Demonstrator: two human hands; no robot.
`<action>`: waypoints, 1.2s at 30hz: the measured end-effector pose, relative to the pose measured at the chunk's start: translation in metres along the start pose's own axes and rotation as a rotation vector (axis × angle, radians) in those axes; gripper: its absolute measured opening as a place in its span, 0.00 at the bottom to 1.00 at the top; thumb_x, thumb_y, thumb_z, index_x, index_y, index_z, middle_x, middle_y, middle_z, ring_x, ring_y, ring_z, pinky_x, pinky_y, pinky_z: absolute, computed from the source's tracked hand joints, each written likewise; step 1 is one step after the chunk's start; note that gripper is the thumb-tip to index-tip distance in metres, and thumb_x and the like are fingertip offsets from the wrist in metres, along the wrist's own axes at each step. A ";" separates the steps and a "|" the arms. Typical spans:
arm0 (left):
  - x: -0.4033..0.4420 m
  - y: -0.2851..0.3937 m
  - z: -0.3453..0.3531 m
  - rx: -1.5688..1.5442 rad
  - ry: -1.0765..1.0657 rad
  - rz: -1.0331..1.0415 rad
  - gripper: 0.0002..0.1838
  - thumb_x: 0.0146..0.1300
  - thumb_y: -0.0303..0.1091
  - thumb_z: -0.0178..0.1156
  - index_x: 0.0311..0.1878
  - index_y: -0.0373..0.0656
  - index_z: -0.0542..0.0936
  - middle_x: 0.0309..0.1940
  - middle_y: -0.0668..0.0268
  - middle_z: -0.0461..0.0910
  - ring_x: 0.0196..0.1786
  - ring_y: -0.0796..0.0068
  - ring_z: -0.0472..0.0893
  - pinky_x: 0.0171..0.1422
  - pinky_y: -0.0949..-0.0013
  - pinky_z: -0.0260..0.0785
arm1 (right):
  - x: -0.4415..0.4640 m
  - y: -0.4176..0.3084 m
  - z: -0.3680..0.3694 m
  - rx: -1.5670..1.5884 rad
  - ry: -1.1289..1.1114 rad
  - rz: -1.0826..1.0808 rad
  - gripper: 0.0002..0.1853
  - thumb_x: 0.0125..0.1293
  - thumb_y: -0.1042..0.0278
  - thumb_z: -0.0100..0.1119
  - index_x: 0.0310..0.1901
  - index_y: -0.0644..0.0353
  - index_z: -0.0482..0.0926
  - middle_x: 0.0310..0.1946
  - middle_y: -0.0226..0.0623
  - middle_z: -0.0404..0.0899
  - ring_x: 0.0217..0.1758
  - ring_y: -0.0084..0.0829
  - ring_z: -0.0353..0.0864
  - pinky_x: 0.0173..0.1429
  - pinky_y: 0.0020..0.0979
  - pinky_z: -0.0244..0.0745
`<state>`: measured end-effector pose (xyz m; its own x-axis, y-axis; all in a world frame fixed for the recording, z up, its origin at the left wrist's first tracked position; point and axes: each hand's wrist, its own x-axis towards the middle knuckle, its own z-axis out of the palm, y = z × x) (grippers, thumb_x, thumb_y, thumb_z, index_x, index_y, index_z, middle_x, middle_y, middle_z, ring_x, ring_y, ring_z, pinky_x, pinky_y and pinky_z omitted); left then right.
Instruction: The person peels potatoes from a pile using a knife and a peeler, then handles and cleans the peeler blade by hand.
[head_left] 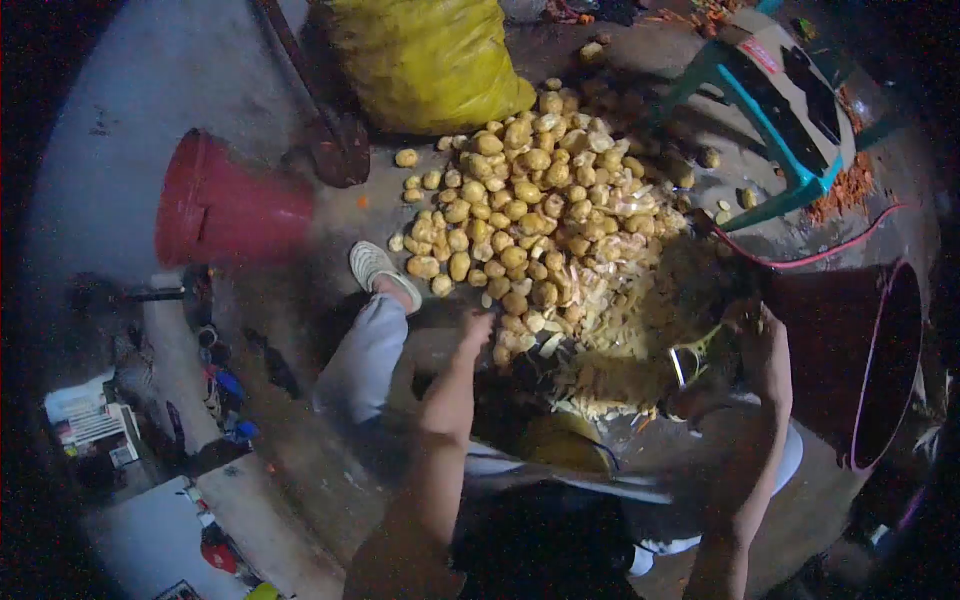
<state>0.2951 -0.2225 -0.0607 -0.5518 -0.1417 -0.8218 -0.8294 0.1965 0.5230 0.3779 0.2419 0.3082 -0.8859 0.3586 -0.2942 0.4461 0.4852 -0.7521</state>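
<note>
Right hand (764,335) is at 1 o'clock near a bright-edged tool (681,367); blur hides how open the fingers are, or any grip. Left hand (478,327) at 11, same, can't tell. Potatoes (514,210) heap at 12, probably for easy reach, yellow sack (430,70) behind.

Golden-yellow potatoes (515,205), mottled with tan and brown, fill the upper centre, with paler cream-and-brown peelings (622,315) to their lower right, where the peeler (700,350) shows yellow-green with a silvery-white blade. The sack (425,65) at top is bright yellow; the bucket (240,200) at upper left is red, the tub (825,330) at right dark maroon with a pink rim. Upper right, the stool (818,183) is teal, beside orange shreds (852,185). Lower left of centre, the clog (370,262) is off-white with dark slits, the trousers (370,350) pale grey.
</note>
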 end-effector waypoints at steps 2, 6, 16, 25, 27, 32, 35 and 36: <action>0.073 -0.005 -0.016 0.088 0.193 0.219 0.10 0.58 0.32 0.60 0.42 0.42 0.77 0.36 0.67 0.79 0.37 0.75 0.78 0.36 0.68 0.70 | 0.006 0.006 0.011 0.014 -0.026 0.059 0.08 0.62 0.79 0.52 0.42 0.63 0.78 0.32 0.32 0.78 0.38 0.20 0.73 0.46 0.27 0.70; 0.167 0.015 -0.052 0.315 0.522 0.538 0.16 0.55 0.23 0.64 0.48 0.40 0.77 0.39 0.65 0.80 0.38 0.72 0.78 0.43 0.68 0.70 | 0.020 -0.002 0.029 0.040 -0.061 0.276 0.10 0.60 0.77 0.54 0.42 0.62 0.80 0.31 0.37 0.81 0.36 0.23 0.78 0.44 0.29 0.73; 0.244 0.075 -0.058 0.297 0.643 0.184 0.20 0.62 0.29 0.57 0.58 0.45 0.75 0.54 0.61 0.78 0.59 0.66 0.75 0.56 0.58 0.71 | 0.045 0.025 0.039 -0.329 -0.108 0.121 0.13 0.55 0.76 0.60 0.43 0.63 0.80 0.31 0.46 0.84 0.36 0.35 0.87 0.40 0.33 0.77; 0.244 0.095 -0.055 0.373 0.650 0.146 0.20 0.63 0.33 0.57 0.60 0.47 0.73 0.55 0.60 0.77 0.59 0.66 0.76 0.56 0.55 0.70 | 0.047 0.028 0.044 -0.268 -0.127 0.175 0.14 0.53 0.74 0.62 0.44 0.62 0.80 0.33 0.47 0.84 0.37 0.40 0.85 0.41 0.35 0.77; 0.243 0.096 -0.055 0.387 0.653 0.143 0.20 0.64 0.34 0.57 0.60 0.48 0.73 0.55 0.60 0.77 0.59 0.65 0.76 0.56 0.54 0.70 | 0.049 0.029 0.046 -0.264 -0.128 0.176 0.15 0.52 0.74 0.63 0.44 0.61 0.80 0.33 0.47 0.83 0.37 0.41 0.85 0.41 0.36 0.77; 0.242 0.096 -0.054 0.407 0.655 0.137 0.21 0.65 0.36 0.57 0.61 0.49 0.72 0.56 0.60 0.76 0.59 0.65 0.76 0.55 0.52 0.70 | 0.051 0.030 0.049 -0.267 -0.139 0.173 0.16 0.51 0.73 0.64 0.44 0.61 0.80 0.34 0.47 0.83 0.38 0.43 0.84 0.41 0.37 0.77; 0.237 0.102 -0.051 0.417 0.642 0.148 0.21 0.65 0.38 0.57 0.61 0.50 0.72 0.57 0.59 0.76 0.59 0.65 0.76 0.55 0.51 0.70 | 0.050 0.029 0.050 -0.266 -0.138 0.168 0.16 0.50 0.72 0.65 0.44 0.60 0.80 0.34 0.47 0.83 0.38 0.45 0.84 0.42 0.37 0.77; 0.235 0.102 -0.049 0.425 0.635 0.159 0.21 0.66 0.38 0.57 0.62 0.50 0.71 0.57 0.59 0.76 0.59 0.65 0.76 0.55 0.50 0.70 | 0.050 0.029 0.051 -0.265 -0.136 0.165 0.16 0.50 0.72 0.65 0.44 0.60 0.80 0.34 0.47 0.83 0.38 0.45 0.84 0.42 0.38 0.77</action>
<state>0.0764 -0.2832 -0.1891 -0.7118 -0.5837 -0.3907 -0.7023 0.5976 0.3869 0.3403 0.2326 0.2419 -0.7998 0.3482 -0.4889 0.5866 0.6262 -0.5137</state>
